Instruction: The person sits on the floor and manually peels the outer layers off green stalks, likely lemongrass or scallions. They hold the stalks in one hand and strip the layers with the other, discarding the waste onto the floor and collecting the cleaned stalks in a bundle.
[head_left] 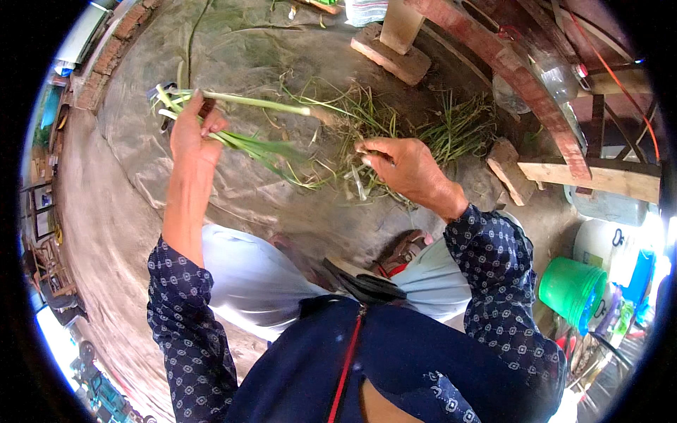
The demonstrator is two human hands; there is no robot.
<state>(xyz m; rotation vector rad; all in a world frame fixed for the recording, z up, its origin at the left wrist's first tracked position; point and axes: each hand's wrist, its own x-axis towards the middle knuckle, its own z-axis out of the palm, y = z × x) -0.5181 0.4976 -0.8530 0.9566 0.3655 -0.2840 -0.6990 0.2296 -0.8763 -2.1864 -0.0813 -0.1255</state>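
My left hand (195, 129) is closed around several green onions. One pale green stalk (259, 101) points right from the fist, and its root end looks blurred. Green leaves (259, 148) hang below the fingers to the right, while cut-looking pale ends stick out on the left. My right hand (410, 169) has thumb and forefinger pinched together over a heap of green and dry onion trimmings (370, 113). Whether a scrap is between those fingertips is unclear. A small dark object (168, 90), partly hidden, lies behind the stalks at left.
A creased ground sheet (248, 53) covers the floor before me. More trimmings (457, 127) lie at right, beside bricks (510, 169) and a wooden frame (592, 177). Clear plastic bottles (552, 76) stand behind it. A green bucket (568, 291) is to my right.
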